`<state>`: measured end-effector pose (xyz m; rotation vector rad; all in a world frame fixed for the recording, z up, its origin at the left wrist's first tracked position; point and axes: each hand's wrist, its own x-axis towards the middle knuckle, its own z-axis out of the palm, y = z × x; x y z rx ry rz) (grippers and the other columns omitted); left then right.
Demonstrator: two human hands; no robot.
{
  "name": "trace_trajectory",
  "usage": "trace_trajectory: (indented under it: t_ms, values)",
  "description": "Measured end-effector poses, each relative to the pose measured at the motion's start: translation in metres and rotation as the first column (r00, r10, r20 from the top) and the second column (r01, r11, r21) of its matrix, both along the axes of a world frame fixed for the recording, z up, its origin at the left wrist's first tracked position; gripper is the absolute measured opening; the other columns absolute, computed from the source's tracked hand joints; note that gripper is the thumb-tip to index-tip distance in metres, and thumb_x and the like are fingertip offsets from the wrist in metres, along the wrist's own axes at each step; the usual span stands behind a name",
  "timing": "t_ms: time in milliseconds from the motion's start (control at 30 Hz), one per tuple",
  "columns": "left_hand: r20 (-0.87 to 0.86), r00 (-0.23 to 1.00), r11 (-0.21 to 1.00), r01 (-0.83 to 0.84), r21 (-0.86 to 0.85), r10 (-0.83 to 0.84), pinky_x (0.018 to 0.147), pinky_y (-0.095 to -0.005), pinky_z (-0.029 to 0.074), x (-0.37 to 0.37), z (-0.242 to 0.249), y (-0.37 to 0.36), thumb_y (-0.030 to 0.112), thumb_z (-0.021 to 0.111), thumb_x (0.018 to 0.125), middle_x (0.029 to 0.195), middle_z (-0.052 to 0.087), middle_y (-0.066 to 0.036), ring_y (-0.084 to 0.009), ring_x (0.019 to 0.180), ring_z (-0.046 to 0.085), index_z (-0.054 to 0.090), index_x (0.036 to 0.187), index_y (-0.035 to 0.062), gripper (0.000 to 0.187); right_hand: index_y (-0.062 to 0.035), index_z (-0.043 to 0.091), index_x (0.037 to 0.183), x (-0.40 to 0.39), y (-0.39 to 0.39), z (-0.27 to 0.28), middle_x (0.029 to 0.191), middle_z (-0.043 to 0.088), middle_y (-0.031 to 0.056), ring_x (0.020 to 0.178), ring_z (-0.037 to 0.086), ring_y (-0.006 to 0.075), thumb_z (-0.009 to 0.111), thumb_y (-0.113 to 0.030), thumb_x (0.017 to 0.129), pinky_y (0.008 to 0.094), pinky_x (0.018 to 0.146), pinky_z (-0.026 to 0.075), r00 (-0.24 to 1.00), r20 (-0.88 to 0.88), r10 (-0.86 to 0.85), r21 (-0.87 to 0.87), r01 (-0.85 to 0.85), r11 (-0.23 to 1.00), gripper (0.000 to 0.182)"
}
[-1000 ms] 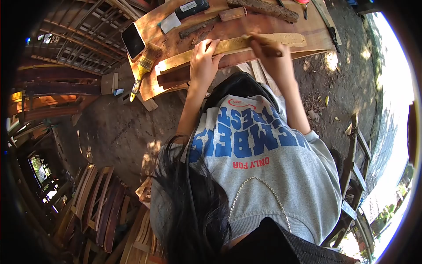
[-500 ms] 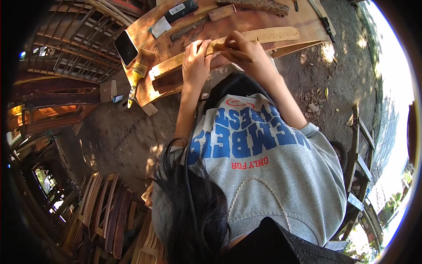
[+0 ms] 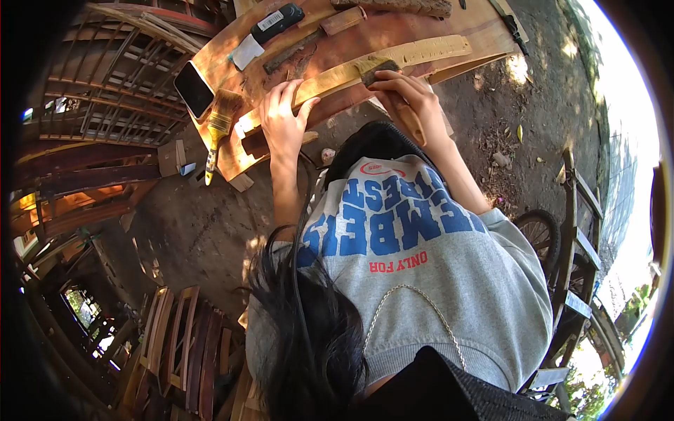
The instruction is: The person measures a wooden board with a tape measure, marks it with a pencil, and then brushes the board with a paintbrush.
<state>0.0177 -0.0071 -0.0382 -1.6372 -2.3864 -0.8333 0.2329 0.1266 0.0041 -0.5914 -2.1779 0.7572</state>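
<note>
A long, pale wooden strip (image 3: 330, 81) with small marks near its far end lies along the near side of the table. My left hand (image 3: 284, 116) grips its left part, fingers over the top and thumb at the near edge. In my right hand (image 3: 414, 98) is a brush with a wooden handle (image 3: 411, 125); its dark head rests on the strip's face. Beside my left hand, a second paintbrush (image 3: 222, 119) with a yellow ferrule lies at the table's left edge.
On the wooden table (image 3: 421, 21) lie a phone (image 3: 194, 90), a dark case with a white label (image 3: 277, 23), a white paper piece (image 3: 246, 52) and rough wood pieces (image 3: 393, 8). Stacked slats (image 3: 186, 344) stand at lower left. A bicycle wheel (image 3: 539, 238) is at right.
My left hand has slid left along the strip, away from my right hand. The right hand has turned, so the brush handle now points toward me and its head shows on the strip.
</note>
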Motion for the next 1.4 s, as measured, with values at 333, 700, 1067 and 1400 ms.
trace_trajectory:
  t_ms: [333, 700, 1067, 1400]
  values:
    - [-0.014, 1.000, 1.000, -0.026, -0.010, 0.026, 0.090, -0.0396, 0.043, 0.006, 0.001, 0.003, 0.040, 0.073, 0.076, 0.107, 0.063, -0.004, -0.0253, 0.100, 0.057, 0.066, 0.110, 0.0116, 0.046, -0.0040, 0.069, 0.091, 0.021, 0.022, -0.004, 0.096, 0.073, 0.0063, 0.080, 0.071, 0.0170, 0.065, -0.007, 0.086, 0.0296, 0.068, 0.056, 0.988, 0.000, -0.153, -0.128, 0.152, 0.980, 0.007]
    - [0.008, 1.000, 1.000, -0.019, 0.002, 0.019, 0.091, -0.0395, 0.043, 0.012, 0.002, 0.006, 0.041, 0.073, 0.077, 0.106, 0.063, -0.004, -0.0251, 0.100, 0.057, 0.066, 0.110, 0.0116, 0.045, -0.0031, 0.071, 0.091, 0.046, 0.051, -0.012, 0.088, 0.074, 0.0071, 0.077, 0.071, 0.0149, 0.066, -0.009, 0.087, 0.0270, 0.067, 0.055, 0.923, 0.039, -0.383, -0.116, 0.385, 0.916, 0.009]
    - [0.073, 0.997, 1.000, 0.022, -0.003, -0.021, 0.091, -0.0416, 0.043, 0.010, 0.012, 0.005, 0.043, 0.074, 0.076, 0.108, 0.063, -0.008, -0.0284, 0.102, 0.057, 0.064, 0.115, 0.0114, 0.051, -0.0028, 0.070, 0.094, 0.064, 0.065, -0.005, 0.085, 0.074, 0.0079, 0.075, 0.071, 0.0130, 0.064, -0.010, 0.090, 0.0257, 0.066, 0.055, 0.886, 0.032, -0.463, -0.181, 0.461, 0.869, 0.011]
    - [0.075, 0.989, 0.990, -0.118, -0.077, 0.124, 0.091, -0.0371, 0.043, -0.002, 0.021, -0.038, 0.030, 0.086, 0.064, 0.113, 0.063, -0.007, -0.0260, 0.106, 0.057, 0.057, 0.121, 0.0082, 0.067, -0.0023, 0.067, 0.088, -0.007, -0.018, -0.001, 0.086, 0.071, 0.0118, 0.079, 0.069, 0.0272, 0.069, -0.004, 0.079, 0.0337, 0.072, 0.056, 0.996, -0.084, -0.021, -0.154, 0.008, 0.988, 0.009]
